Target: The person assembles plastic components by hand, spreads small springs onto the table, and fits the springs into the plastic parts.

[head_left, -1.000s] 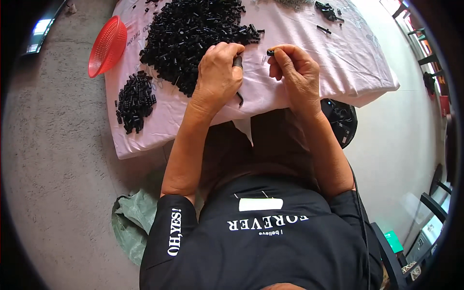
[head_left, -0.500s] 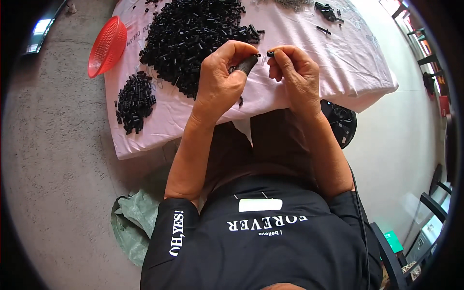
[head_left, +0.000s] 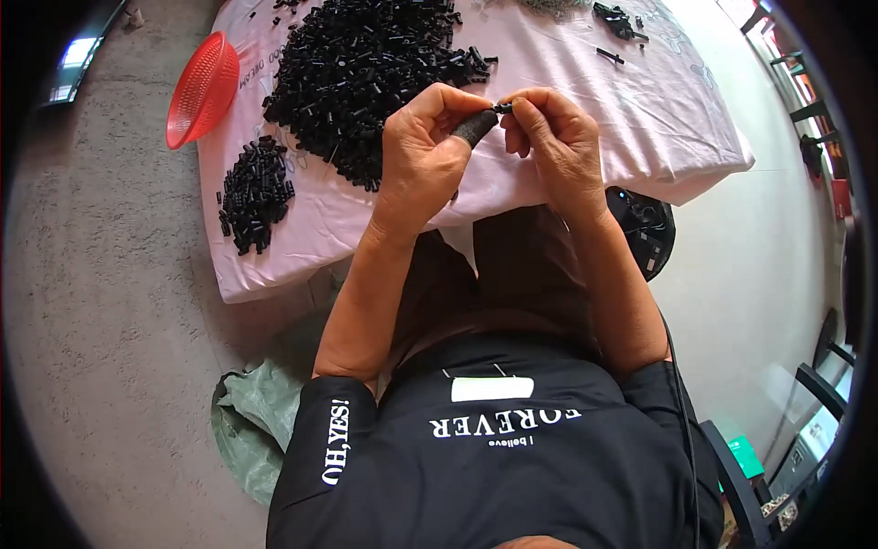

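Note:
Over the near edge of the table, my left hand [head_left: 426, 146] and my right hand [head_left: 554, 133] meet at the fingertips. Between them is a small black cylindrical part [head_left: 504, 108], pinched by my right thumb and forefinger. My left thumb wears a dark wrap [head_left: 475, 129]; its tip presses with the forefinger at the left end of the part, and whatever small piece it grips is mostly hidden. Just beyond my left hand lies a large heap of small black tubular parts [head_left: 352, 82]. A smaller pile of similar parts [head_left: 256, 194] sits at the table's left.
A pink cloth [head_left: 658, 119] covers the table. A red perforated basket [head_left: 203, 90] leans at its left edge. Far right on the cloth are a few black pieces [head_left: 619, 22] and a thin black rod [head_left: 610, 56]. A green sack [head_left: 261, 421] lies on the floor; a black bag [head_left: 646, 233] is under the table.
My hands have come together: the left moved slightly right, the right slightly left. The black part in my right fingers now touches the left fingertips, where a gap was before.

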{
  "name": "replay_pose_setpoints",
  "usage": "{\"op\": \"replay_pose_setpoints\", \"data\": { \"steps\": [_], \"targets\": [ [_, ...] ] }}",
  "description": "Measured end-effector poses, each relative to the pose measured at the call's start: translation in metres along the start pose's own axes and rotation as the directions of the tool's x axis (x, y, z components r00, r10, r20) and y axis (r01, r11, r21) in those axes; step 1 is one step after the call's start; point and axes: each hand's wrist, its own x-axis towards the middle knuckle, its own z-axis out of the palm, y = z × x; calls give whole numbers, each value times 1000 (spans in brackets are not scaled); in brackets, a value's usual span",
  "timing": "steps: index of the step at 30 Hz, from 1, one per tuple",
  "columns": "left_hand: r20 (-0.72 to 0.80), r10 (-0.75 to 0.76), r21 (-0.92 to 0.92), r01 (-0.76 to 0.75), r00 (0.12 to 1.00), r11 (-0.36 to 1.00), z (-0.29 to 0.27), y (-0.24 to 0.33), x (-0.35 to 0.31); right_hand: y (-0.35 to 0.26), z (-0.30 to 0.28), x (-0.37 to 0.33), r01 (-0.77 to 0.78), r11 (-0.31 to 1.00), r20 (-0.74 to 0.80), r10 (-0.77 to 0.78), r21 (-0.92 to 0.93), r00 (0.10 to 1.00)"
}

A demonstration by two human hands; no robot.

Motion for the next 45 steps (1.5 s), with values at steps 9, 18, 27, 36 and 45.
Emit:
{"op": "replay_pose_setpoints", "data": {
  "steps": [9,18,27,36,45],
  "targets": [
    [-2,-101,-278,97,995,956,2,-12,-5,2,-2,0,15,999,35,-16,29,999],
    [-14,-114,-365,101,993,925,5,-18,-9,2,-3,-1,29,994,78,-37,103,996],
    [9,22,-326,-18,1000,945,8,-19,-9,2,-6,2,-13,989,122,-5,145,993],
    [11,289,291,-280,957,915,5,-17,-2,0,-5,1,-71,982,86,57,173,995],
    [202,332,418,-388,921,821,-1,-8,5,-3,-2,2,-85,968,52,75,238,996]
  ]
}}
